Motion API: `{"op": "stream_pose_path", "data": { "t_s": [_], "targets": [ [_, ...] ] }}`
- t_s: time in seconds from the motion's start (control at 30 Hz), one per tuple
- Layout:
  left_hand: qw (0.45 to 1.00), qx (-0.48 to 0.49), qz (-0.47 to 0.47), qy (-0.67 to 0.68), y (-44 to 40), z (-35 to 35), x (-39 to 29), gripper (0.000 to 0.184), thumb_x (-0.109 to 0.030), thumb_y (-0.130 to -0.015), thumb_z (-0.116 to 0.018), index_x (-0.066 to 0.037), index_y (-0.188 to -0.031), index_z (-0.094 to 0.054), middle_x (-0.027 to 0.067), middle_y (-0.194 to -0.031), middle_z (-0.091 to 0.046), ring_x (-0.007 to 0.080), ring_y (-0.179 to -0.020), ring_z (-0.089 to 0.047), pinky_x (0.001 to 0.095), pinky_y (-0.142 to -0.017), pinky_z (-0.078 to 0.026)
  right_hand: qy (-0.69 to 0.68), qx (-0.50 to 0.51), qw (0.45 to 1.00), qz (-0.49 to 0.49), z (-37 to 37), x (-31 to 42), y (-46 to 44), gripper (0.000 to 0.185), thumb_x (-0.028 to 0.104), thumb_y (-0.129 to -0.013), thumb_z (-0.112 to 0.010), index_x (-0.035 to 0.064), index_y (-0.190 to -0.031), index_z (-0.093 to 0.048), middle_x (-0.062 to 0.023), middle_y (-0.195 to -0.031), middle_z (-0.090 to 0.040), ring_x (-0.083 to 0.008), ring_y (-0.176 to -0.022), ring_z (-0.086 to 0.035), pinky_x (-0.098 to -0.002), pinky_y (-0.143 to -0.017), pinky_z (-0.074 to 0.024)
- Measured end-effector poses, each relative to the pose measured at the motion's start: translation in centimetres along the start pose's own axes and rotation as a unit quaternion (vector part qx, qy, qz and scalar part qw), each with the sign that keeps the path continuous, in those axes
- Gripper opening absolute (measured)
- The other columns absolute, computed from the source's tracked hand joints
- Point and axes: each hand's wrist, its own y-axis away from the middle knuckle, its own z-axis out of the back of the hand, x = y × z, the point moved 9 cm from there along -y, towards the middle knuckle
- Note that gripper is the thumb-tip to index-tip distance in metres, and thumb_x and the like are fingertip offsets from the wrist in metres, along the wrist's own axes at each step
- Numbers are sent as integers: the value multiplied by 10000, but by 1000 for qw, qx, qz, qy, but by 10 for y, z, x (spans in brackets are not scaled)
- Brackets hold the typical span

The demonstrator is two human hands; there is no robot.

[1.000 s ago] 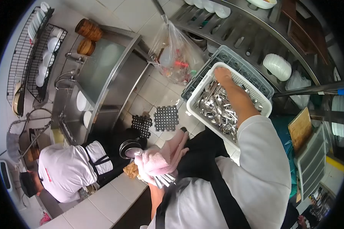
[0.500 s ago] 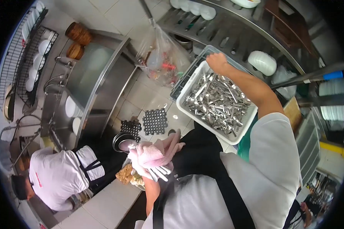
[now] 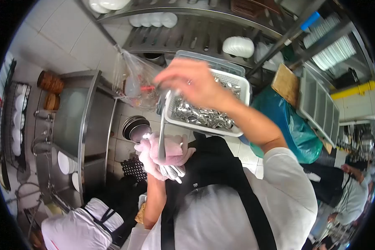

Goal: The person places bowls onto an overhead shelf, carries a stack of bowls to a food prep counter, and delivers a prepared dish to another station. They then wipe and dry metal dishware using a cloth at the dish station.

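Observation:
My right hand (image 3: pixel 191 83) is raised over the left part of the white basket (image 3: pixel 243 100), blurred by motion, its fingers closed on the upper end of a long metal utensil (image 3: pixel 162 139). The utensil hangs down to the pink cloth (image 3: pixel 173 150). My left hand is covered by that cloth, which bunches around several pieces of cutlery (image 3: pixel 171 171); the fingers are hidden, and only the forearm (image 3: pixel 155 198) shows. Many loose spoons and forks (image 3: pixel 204 116) lie in the white basket, which rests on a grey crate (image 3: pixel 221 62).
Stacked dark bowls (image 3: pixel 135 128) are just beyond the cloth. A clear bag of waste (image 3: pixel 133 85) hangs left of the basket. The steel sink (image 3: pixel 73 121) is at left, a co-worker (image 3: pixel 81 227) at lower left. A green bag (image 3: pixel 291 133) stands at right; another person (image 3: pixel 354 191) is farther right.
My right hand has left the basket's far rim and come back toward the cloth, now holding a utensil. The view has turned, so the basket appears farther left.

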Motion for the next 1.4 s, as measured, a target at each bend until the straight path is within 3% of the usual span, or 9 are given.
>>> {"op": "stream_pose_path", "data": {
  "t_s": [0.3, 0.47, 0.73, 1.03, 1.1, 1.2, 1.3, 1.37, 1.4],
  "targets": [
    [984, -88, 19, -156, -8, 7, 1, 420, -386, -951, -518, -19, -1152, -476, 154, -1077, -543, 257, -933, -612, 364, -825, -551, 73, -55, 995, 46, -73, 49, 52, 480, 7, -749, -685, 151, -1207, -674, -177, -1376, -438, -333, -1148, -524, -416, -1000, -420],
    [952, -170, 5, -255, -3, 14, -8, 436, -381, -928, -564, -16, -1148, -475, 149, -1086, -538, 255, -918, -615, 348, -791, -561, -217, -69, 966, -120, -84, -4, 70, 907, 125, -767, -763, 81, -1510, -245, -160, -1509, -333, -252, -1258, -484, -364, -1022, -421],
    [862, -317, -6, -396, 18, 24, -29, 466, -373, -894, -626, -11, -1145, -475, 143, -1096, -531, 253, -899, -620, 325, -743, -573, -457, -18, 884, -95, -103, -10, 70, 722, 61, -777, -733, 56, -1422, -408, -76, -1214, -559, -125, -1089, -515, -287, -967, -407],
    [647, -459, 240, -559, 50, 56, -29, 510, -350, -844, -682, -8, -1160, -473, 140, -1095, -538, 254, -883, -625, 303, -679, -571, -372, -23, 927, -46, -64, -4, 49, 746, -21, -802, -686, 80, -1457, -343, -147, -1159, -555, -224, -978, -598, -311, -891, -477],
    [584, -482, 293, -584, 60, 60, -32, 521, -345, -833, -694, -7, -1163, -473, 139, -1095, -540, 254, -879, -627, 298, -665, -571, -454, -14, 888, -76, -64, -10, 53, 841, 20, -802, -723, 72, -1494, -249, -132, -1134, -553, -202, -984, -590, -297, -882, -475],
    [473, -516, 373, -609, 77, 66, -40, 539, -337, -816, -713, -6, -1168, -473, 138, -1095, -542, 255, -874, -628, 291, -643, -571, -717, 40, 685, -122, -80, -11, 69, 914, 117, -824, -741, 56, -1515, -146, -118, -1154, -544, -195, -956, -591, -307, -860, -476],
    [358, -538, 450, -616, 95, 69, -50, 558, -329, -799, -731, -5, -1173, -472, 137, -1095, -544, 255, -869, -630, 283, -622, -570, -567, 119, 815, -22, -106, -25, 114, 778, 257, -892, -683, 18, -1490, -247, -118, -1211, -546, -195, -965, -595, -354, -883, -472],
    [349, -250, -151, -890, 65, -35, -90, 562, -327, -748, -741, -33, -1179, -530, 139, -1112, -565, 251, -985, -613, 357, -831, -526, -587, 367, 703, -162, -137, -25, 164, 558, 320, -892, -661, 10, -1331, -510, -138, -1163, -599, -265, -1018, -597, -401, -880, -465],
    [447, -257, -146, -844, 63, -47, -98, 530, -322, -780, -703, -1, -1166, -533, 145, -1082, -580, 243, -955, -615, 365, -818, -525, -530, 426, 713, -174, -133, -23, 173, 484, 302, -883, -668, 8, -1251, -559, -142, -1131, -609, -284, -1018, -595, -402, -875, -462]
  ]
}}
